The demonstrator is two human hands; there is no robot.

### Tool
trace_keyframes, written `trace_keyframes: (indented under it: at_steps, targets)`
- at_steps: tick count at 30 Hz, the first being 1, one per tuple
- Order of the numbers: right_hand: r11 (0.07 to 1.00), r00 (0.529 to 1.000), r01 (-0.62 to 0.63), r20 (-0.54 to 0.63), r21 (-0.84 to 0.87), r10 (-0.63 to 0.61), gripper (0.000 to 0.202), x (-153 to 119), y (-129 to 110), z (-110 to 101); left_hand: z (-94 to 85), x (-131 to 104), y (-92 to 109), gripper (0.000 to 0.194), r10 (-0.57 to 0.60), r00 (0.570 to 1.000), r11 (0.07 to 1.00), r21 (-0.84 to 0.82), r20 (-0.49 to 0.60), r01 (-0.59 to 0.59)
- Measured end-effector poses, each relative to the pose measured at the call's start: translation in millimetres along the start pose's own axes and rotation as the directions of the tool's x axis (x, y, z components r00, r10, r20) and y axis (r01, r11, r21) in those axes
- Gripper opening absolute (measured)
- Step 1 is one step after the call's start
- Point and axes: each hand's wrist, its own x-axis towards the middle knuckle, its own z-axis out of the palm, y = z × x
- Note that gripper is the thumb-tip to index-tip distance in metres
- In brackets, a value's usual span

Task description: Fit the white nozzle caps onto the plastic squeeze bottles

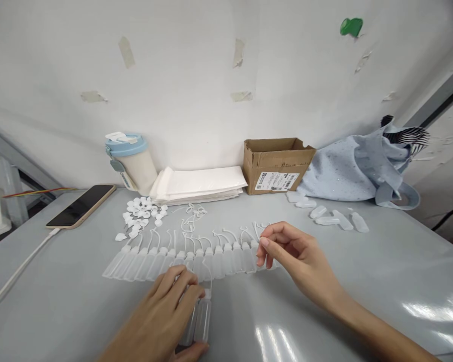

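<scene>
A smooth gray table (400, 266) with a dull shine runs up to a white wall. At its left, a phone (81, 205) lies face up, screen dark, a white cable (20, 274) plugged into its near end. Along the back, left to right: a cream cup (138, 168) with a light blue lid, a stack of white envelopes (207, 181), an open cardboard box (274, 171) with a printed label, and a pale blue cloth bag (347, 166). Before these sit a heap of small white caps (139, 213), some tangled white strings (194, 216) and, at right, scattered loose bottles (345, 220). Nearer, a long row of clear bottles (143, 266) spans the middle, side by side, strings rising from their tops.
</scene>
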Motion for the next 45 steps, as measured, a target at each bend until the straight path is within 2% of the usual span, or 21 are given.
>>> trace_keyframes:
  at_steps: [12, 14, 16, 18, 19, 20, 23, 26, 29, 35, 45]
  targets:
    - [0.997, 0.999, 0.019, -0.044, -0.070, -0.022, 0.017, 3.4, -3.4, -3.3, -4.2, -0.1, -0.8, 0.049, 0.025, 1.000, 1.000, -0.001, -0.004, -0.025]
    - [0.991, 0.994, 0.053, -0.088, -0.124, -0.064, 0.017, 6.7, -5.7, -9.0, -5.9, -1.0, -5.6, 0.049, 0.003, 1.000, 1.000, -0.031, -0.030, -0.004]
    - [0.969, 0.982, 0.083, -0.149, -0.234, -0.120, 0.017, 13.1, -6.8, -19.7, -10.2, 2.6, -12.8, 0.042, -0.076, 0.995, 0.994, -0.087, -0.060, 0.070]
    - [0.892, 0.963, 0.069, -0.203, -0.447, -0.176, 0.017, 22.4, -4.6, -35.5, -16.8, 13.2, -23.5, 0.027, -0.186, 0.980, 0.973, -0.153, -0.070, 0.174]
    - [0.797, 0.956, 0.050, -0.203, -0.602, -0.213, 0.018, 27.8, -1.9, -44.9, -20.4, 21.1, -30.2, 0.024, -0.236, 0.969, 0.960, -0.172, -0.075, 0.220]
    - [0.645, 0.942, 0.039, -0.188, -0.763, -0.279, 0.019, 33.5, 1.9, -54.8, -23.7, 30.4, -37.9, 0.022, -0.285, 0.956, 0.947, -0.178, -0.073, 0.269]
    - [0.506, 0.935, -0.014, -0.190, -0.863, -0.298, 0.016, 49.4, 16.4, -85.7, -28.9, 61.0, -63.6, 0.023, -0.389, 0.921, 0.917, -0.097, 0.007, 0.388]
    - [0.382, 0.936, -0.075, -0.197, -0.921, -0.290, 0.020, 59.6, 29.9, -114.4, -25.6, 83.2, -83.9, 0.020, -0.392, 0.919, 0.916, -0.080, 0.030, 0.393]
    - [0.282, 0.946, -0.134, -0.207, -0.950, -0.249, 0.023, 62.7, 37.7, -136.8, -20.0, 89.9, -88.9, 0.021, -0.380, 0.923, 0.919, -0.087, 0.058, 0.384]
    - [0.184, 0.952, -0.182, -0.220, -0.966, -0.214, 0.022, 61.4, 38.9, -157.2, -14.2, 87.6, -75.7, 0.027, -0.401, 0.912, 0.909, -0.091, 0.083, 0.407]
    - [0.103, 0.955, -0.212, -0.228, -0.972, -0.191, 0.020, 58.4, 32.0, -164.8, 1.8, 92.1, -76.0, 0.031, -0.452, 0.892, 0.885, -0.106, 0.031, 0.453]
